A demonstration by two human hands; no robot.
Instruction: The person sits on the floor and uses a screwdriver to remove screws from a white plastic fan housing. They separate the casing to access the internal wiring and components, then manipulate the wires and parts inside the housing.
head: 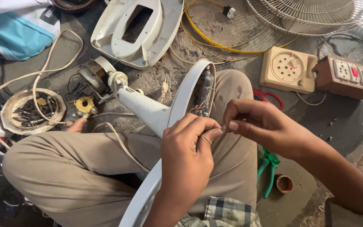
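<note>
Person is sitting cross-legged on the floor, working on a white fan base propped on edge across the lap, open underside facing right. Small wiring and components are showing inside it.

Left hand and right hand are meeting just in front of the base rim. Both are pinching narrow, thumb against forefinger, on a thin wire running between them. Wire end is too fine to tell whether it's being stripped or twisted.

Progress, judging from the layout: teardown looks done. Fan stem and motor are lying exposed to the left, still attached to the base. White housing cover is sitting off on the floor above, wire guard at top right. Tray of screws and bits at far left. So fasteners are out and nothing is reassembled.

Left to do, my read: finish the wire joint, close the base, refit motor cover and guard.

Nearby: beige switch box and brown socket board at right, yellow cable looping above, green-handled pliers beside the right knee.
</note>
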